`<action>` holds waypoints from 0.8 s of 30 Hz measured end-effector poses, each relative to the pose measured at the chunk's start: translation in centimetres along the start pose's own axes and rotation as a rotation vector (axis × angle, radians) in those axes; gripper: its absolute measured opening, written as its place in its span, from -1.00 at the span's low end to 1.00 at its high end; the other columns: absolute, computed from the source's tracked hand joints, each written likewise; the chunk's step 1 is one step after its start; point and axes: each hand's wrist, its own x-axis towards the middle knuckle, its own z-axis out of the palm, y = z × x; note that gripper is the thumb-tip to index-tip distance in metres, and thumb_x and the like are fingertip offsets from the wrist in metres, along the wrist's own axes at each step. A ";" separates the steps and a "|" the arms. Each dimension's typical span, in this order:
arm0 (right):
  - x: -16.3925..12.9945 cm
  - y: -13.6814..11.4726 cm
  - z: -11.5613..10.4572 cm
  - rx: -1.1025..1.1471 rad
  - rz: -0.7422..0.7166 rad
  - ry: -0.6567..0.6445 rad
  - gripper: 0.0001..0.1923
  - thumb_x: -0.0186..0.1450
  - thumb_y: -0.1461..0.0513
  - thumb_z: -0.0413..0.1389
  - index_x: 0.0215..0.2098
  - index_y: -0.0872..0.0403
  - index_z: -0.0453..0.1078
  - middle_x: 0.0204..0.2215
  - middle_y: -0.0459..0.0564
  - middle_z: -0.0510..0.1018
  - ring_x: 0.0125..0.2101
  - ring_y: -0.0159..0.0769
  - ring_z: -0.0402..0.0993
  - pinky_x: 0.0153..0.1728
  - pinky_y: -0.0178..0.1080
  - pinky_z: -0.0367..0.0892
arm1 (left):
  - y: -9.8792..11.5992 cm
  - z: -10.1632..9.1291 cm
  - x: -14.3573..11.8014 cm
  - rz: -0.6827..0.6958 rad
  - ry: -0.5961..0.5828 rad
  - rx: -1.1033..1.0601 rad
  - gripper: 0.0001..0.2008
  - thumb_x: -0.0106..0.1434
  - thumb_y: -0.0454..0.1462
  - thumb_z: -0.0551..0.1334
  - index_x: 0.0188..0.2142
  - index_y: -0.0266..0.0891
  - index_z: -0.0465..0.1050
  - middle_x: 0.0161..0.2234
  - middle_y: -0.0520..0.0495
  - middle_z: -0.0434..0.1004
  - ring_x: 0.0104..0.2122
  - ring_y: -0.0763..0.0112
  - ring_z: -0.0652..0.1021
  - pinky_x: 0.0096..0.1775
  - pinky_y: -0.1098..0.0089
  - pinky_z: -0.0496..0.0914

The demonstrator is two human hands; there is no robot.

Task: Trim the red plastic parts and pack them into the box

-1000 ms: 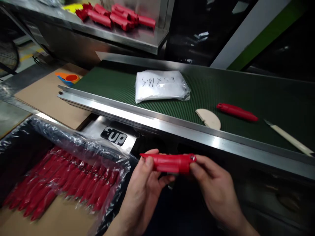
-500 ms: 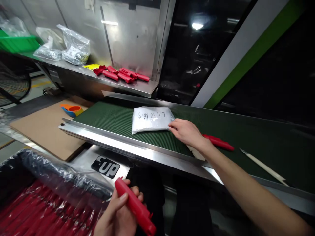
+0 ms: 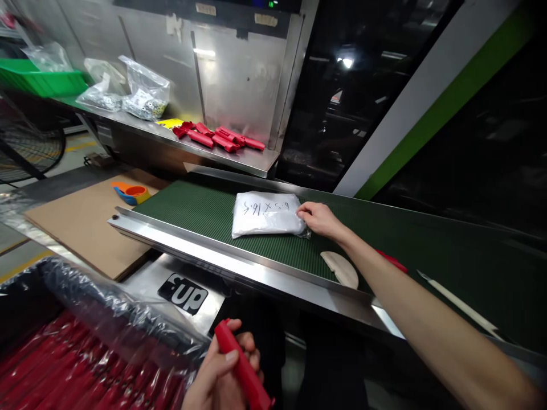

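Hands well apart, the person works at a ribbed green belt point(image 3: 192, 205): on it, the right hand point(image 3: 320, 219) touches the right end of a soft white packet point(image 3: 265, 216), though whether its fingers pinch it I cannot tell. Before the belt, the left hand point(image 3: 217, 373) clamps a smooth red cylindrical part point(image 3: 243, 364), probably leaving the right free; a flat beige half-disc point(image 3: 341, 269) lies toward the belt's near side.
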 end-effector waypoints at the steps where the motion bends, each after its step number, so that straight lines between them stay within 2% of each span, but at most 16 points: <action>1: -0.1 0.0 -0.5 0.059 0.011 0.049 -0.75 0.38 0.10 0.10 -0.21 0.16 0.42 -0.32 -0.06 0.52 -0.33 -0.36 0.47 -0.22 -0.18 0.42 | 0.0 0.3 -0.1 0.016 -0.005 0.010 -0.56 0.04 -0.31 0.31 -0.07 -0.16 0.26 -0.36 -0.01 0.39 -0.46 0.41 0.43 -0.46 0.41 0.35; 4: -1.4 -0.8 -2.1 0.231 0.041 0.217 -0.74 0.41 0.14 0.01 -0.15 0.19 0.38 -0.36 -0.05 0.49 -0.45 -0.43 0.40 -0.36 -0.28 0.37 | -0.5 0.9 -0.2 0.090 -0.021 0.064 -0.52 0.05 -0.30 0.35 -0.05 -0.18 0.24 -0.38 0.01 0.39 -0.52 0.50 0.37 -0.51 0.48 0.28; 7: -5.4 -3.0 -3.0 0.364 0.025 0.274 -0.74 0.36 0.12 0.05 -0.19 0.18 0.38 -0.40 -0.04 0.47 -0.44 -0.42 0.36 -0.39 -0.31 0.32 | -1.3 1.4 -0.3 0.144 -0.040 0.164 -0.46 0.01 -0.27 0.43 -0.06 -0.18 0.25 -0.40 0.07 0.37 -0.61 0.61 0.28 -0.58 0.54 0.18; 9: -9.7 -5.2 -2.6 0.425 0.002 0.191 -0.74 0.32 0.08 0.11 -0.25 0.13 0.42 -0.43 -0.06 0.48 -0.43 -0.40 0.38 -0.39 -0.31 0.32 | -1.7 1.9 -0.5 0.164 -0.065 0.229 -0.45 -0.01 -0.24 0.47 -0.08 -0.18 0.26 -0.42 0.09 0.37 -0.65 0.64 0.26 -0.60 0.55 0.14; 11: -14.4 -7.5 -1.4 0.460 -0.007 0.007 -0.77 0.32 0.09 0.13 -0.28 0.08 0.48 -0.41 -0.07 0.53 -0.42 -0.38 0.42 -0.38 -0.32 0.33 | -1.9 2.4 -0.8 0.211 -0.093 0.290 -0.46 -0.01 -0.21 0.48 -0.11 -0.18 0.28 -0.39 0.07 0.40 -0.65 0.64 0.29 -0.59 0.53 0.15; 13: -18.5 -9.4 0.1 0.527 -0.029 -0.191 -0.78 0.39 0.12 0.05 -0.26 0.03 0.49 -0.34 -0.09 0.56 -0.34 -0.37 0.46 -0.29 -0.32 0.34 | -1.9 2.8 -1.1 0.276 -0.106 0.365 -0.48 0.00 -0.21 0.49 -0.12 -0.19 0.30 -0.36 0.04 0.44 -0.61 0.61 0.34 -0.56 0.52 0.22; 15: -21.4 -10.5 1.3 0.596 -0.029 -0.272 -0.77 0.43 0.14 -0.01 -0.24 0.01 0.47 -0.30 -0.11 0.56 -0.28 -0.39 0.47 -0.22 -0.34 0.34 | -1.9 3.0 -1.3 0.304 -0.112 0.459 -0.53 0.05 -0.21 0.47 -0.12 -0.20 0.31 -0.35 0.03 0.46 -0.57 0.59 0.38 -0.50 0.52 0.28; 20: -23.8 -9.7 2.9 0.623 0.128 -0.170 -0.77 0.43 0.09 0.01 -0.27 0.00 0.43 -0.39 -0.15 0.50 -0.38 -0.44 0.41 -0.35 -0.39 0.30 | -2.3 2.3 -2.0 0.261 -0.148 0.593 -0.70 0.19 -0.24 0.35 -0.17 -0.22 0.27 -0.39 0.05 0.46 -0.46 0.52 0.45 -0.38 0.50 0.35; 24: -24.4 -8.6 3.1 0.521 0.131 -0.086 -0.81 0.44 0.11 -0.01 -0.22 -0.01 0.39 -0.35 -0.14 0.48 -0.36 -0.42 0.39 -0.34 -0.37 0.29 | -2.8 1.8 -1.9 0.397 -0.083 0.794 -0.79 0.24 -0.25 0.28 -0.24 -0.19 0.23 -0.36 0.04 0.45 -0.40 0.48 0.47 -0.32 0.49 0.36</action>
